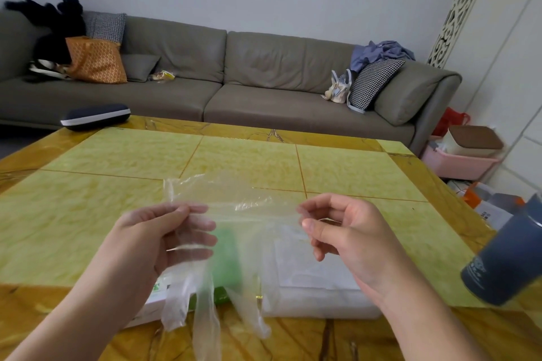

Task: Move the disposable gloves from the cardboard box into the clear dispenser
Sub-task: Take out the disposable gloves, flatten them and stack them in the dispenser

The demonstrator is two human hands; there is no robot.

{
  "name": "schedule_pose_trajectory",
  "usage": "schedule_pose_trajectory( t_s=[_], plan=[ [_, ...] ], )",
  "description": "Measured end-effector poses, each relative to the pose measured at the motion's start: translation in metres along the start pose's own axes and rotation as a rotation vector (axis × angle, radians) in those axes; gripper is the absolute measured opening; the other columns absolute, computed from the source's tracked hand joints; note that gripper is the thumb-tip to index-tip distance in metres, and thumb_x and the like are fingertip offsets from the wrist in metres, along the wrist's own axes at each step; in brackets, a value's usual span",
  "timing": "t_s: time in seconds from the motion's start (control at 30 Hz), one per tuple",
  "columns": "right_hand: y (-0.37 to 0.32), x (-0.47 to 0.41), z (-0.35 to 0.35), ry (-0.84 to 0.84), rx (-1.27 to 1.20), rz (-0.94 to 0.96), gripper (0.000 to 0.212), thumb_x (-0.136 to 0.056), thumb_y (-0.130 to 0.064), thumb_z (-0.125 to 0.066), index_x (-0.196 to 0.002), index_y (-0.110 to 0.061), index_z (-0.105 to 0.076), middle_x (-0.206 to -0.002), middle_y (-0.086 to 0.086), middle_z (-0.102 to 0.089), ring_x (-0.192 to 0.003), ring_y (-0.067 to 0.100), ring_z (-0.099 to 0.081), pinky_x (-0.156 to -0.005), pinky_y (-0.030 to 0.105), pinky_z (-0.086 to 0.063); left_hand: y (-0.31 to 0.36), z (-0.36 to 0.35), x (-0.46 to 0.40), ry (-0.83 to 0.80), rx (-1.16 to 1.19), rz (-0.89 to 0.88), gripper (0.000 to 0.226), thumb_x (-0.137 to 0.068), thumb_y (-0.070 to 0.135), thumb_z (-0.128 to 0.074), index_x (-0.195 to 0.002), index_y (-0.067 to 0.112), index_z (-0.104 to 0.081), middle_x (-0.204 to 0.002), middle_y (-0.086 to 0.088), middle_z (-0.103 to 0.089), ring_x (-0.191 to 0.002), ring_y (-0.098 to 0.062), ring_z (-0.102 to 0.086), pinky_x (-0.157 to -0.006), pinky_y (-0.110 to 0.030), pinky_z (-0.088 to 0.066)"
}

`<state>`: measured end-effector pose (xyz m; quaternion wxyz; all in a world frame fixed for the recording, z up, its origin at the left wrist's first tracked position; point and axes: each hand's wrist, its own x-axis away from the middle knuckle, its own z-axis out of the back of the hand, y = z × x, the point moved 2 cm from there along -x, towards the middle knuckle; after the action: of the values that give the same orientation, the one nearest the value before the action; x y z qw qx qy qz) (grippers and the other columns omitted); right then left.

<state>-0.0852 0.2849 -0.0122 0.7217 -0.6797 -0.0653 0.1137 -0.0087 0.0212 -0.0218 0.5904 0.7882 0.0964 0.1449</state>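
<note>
Hands (240,237) raised, fingers curled, each pinching the clear glove (234,214) between them.

We count two hands, the left hand (152,239) and the right hand (347,233), one clear glove (234,211), one cardboard box (164,299), one dispenser (316,281), one dark cup (504,261), and one glasses case (95,116).
</note>
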Motion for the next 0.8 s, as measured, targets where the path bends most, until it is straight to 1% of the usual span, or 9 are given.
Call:
schedule_pose_trajectory(
  t_s=[0.17,0.27,0.33,0.37,0.47,0.53,0.6,0.7,0.8],
  plan=[
    [-0.010,0.002,0.012,0.250,0.196,0.053,0.018,-0.095,-0.004,-0.069,-0.093,-0.020,-0.077,-0.089,0.004,-0.075,-0.058,0.019,-0.063,-0.053,0.031,-0.053,0.008,-0.003,0.004,0.047,-0.006,-0.069,0.034,-0.108,0.012,-0.045,-0.105,-0.007,-0.073,-0.095,-0.032,-0.072,-0.072,-0.037,-0.073,-0.063,-0.044,-0.065],
    [-0.018,0.006,0.014,0.303,0.186,0.135,0.015,-0.096,-0.007,-0.067,-0.090,-0.019,-0.074,-0.081,0.004,-0.069,-0.057,0.018,-0.057,-0.049,0.030,-0.047,0.019,-0.004,0.007,0.095,-0.041,-0.156,0.037,-0.109,0.017,-0.044,-0.101,-0.004,-0.074,-0.093,-0.028,-0.074,-0.076,-0.039,-0.074,-0.067,-0.047,-0.064],
    [-0.026,0.009,0.011,0.166,0.047,0.159,0.016,-0.099,-0.010,-0.064,-0.087,-0.009,-0.074,-0.073,0.010,-0.066,-0.059,0.025,-0.054,-0.048,0.034,-0.042,0.032,-0.009,0.015,0.154,-0.174,-0.343,0.038,-0.110,0.025,-0.045,-0.098,0.009,-0.077,-0.091,-0.018,-0.077,-0.080,-0.038,-0.075,-0.073,-0.051,-0.061],
    [-0.030,0.011,0.008,0.052,-0.033,0.160,0.022,-0.101,-0.018,-0.064,-0.089,-0.005,-0.076,-0.076,0.013,-0.068,-0.062,0.028,-0.056,-0.049,0.036,-0.042,0.041,-0.014,0.024,0.187,-0.318,-0.510,0.038,-0.110,0.033,-0.045,-0.098,0.017,-0.077,-0.090,-0.010,-0.077,-0.080,-0.034,-0.075,-0.073,-0.051,-0.061],
    [-0.044,0.019,0.001,-0.386,-0.233,0.075,0.065,-0.096,-0.055,-0.055,-0.112,0.004,-0.075,-0.108,0.025,-0.074,-0.092,0.039,-0.067,-0.068,0.042,-0.051,0.056,-0.052,0.061,0.214,-0.890,-1.017,0.033,-0.106,0.042,-0.043,-0.106,0.029,-0.074,-0.096,0.009,-0.072,-0.081,-0.021,-0.070,-0.063,-0.044,-0.057],
    [-0.051,0.024,0.000,-0.563,-0.342,0.009,0.084,-0.091,-0.067,-0.058,-0.127,0.008,-0.068,-0.125,0.028,-0.069,-0.110,0.043,-0.066,-0.080,0.046,-0.054,0.046,-0.086,0.083,0.144,-1.139,-1.179,0.026,-0.102,0.030,-0.052,-0.107,0.023,-0.076,-0.100,0.004,-0.068,-0.074,-0.024,-0.065,-0.055,-0.041,-0.052],
    [-0.050,0.024,0.004,-0.480,-0.343,-0.042,0.073,-0.083,-0.057,-0.076,-0.117,0.008,-0.072,-0.113,0.021,-0.074,-0.100,0.035,-0.071,-0.077,0.039,-0.058,0.022,-0.109,0.089,0.043,-1.244,-1.231,0.018,-0.093,0.023,-0.063,-0.104,0.017,-0.077,-0.091,-0.001,-0.063,-0.064,-0.026,-0.057,-0.049,-0.038,-0.049],
    [-0.034,0.017,0.018,-0.153,-0.008,-0.019,0.019,-0.090,-0.017,-0.080,-0.087,0.001,-0.076,-0.082,0.016,-0.074,-0.076,0.028,-0.073,-0.068,0.038,-0.061,-0.020,-0.119,0.076,-0.103,-1.356,-1.143,0.029,-0.079,0.016,-0.070,-0.106,0.015,-0.077,-0.078,-0.001,-0.055,-0.059,-0.025,-0.053,-0.045,-0.035,-0.045],
    [-0.013,0.007,0.035,0.068,0.187,-0.056,0.015,-0.097,-0.006,-0.070,-0.083,-0.004,-0.076,-0.077,0.017,-0.076,-0.064,0.020,-0.071,-0.058,0.032,-0.057,-0.046,-0.120,0.066,-0.278,-1.390,-1.082,0.034,-0.077,0.021,-0.060,-0.107,0.017,-0.077,-0.075,0.003,-0.056,-0.058,-0.020,-0.057,-0.039,-0.030,-0.044]
  ],
)
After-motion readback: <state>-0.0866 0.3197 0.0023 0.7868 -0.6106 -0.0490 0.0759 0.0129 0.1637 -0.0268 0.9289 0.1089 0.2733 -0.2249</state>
